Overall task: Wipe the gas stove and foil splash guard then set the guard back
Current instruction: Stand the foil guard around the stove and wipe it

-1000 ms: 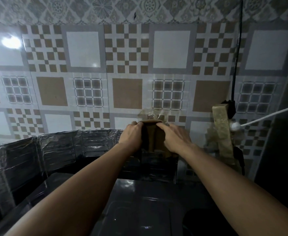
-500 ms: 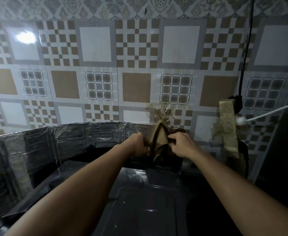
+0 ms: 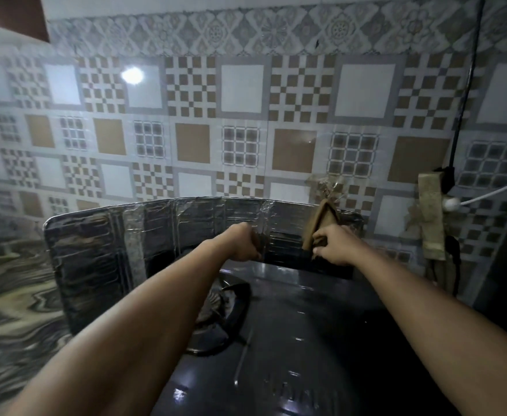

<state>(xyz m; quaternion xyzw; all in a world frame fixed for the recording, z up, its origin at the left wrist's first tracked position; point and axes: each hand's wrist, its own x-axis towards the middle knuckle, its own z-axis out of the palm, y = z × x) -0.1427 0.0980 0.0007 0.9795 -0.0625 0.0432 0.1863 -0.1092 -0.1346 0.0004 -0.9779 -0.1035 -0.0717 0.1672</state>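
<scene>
Both arms stretched over the gas stove (image 3: 306, 331) toward the foil splash guard (image 3: 186, 232); guard standing upright along the back and left of the stove, in front of the tiled wall (image 3: 246, 115), its left panel (image 3: 90, 265) angled forward beside the marbled surface (image 3: 12, 295). Left hand (image 3: 241, 244) curled into a fist against the guard's back panel, gripping something at a taped seam, though whether foil or a corner of cloth cannot be told. Right hand (image 3: 333, 246) closed with fingers pinching a brown cloth (image 3: 321, 222); cloth peaked like a tent over the guard's top edge, near the right end. Burner grate (image 3: 219, 313) just below the left forearm; stove top dark, glossy, with wet-looking highlights. Tan strap (image 3: 430, 217) and black cable (image 3: 463, 115) hanging on the wall to the right, a white cord (image 3: 492, 192) close by.

Likely step: wiping the guard's upper edge, or hanging the cloth there; stove apparently wiped already, judging by the sheen.

Risks from here: thin foil creasing or tearing at the taped seams if the 2 hands pull apart too hard; the guard tipping forward onto the grate if pressed from above with no bracing; a forearm dragging over the grate; the cloth slipping behind the guard, out of reach; a wet cloth swung rightward brushing the cords.
</scene>
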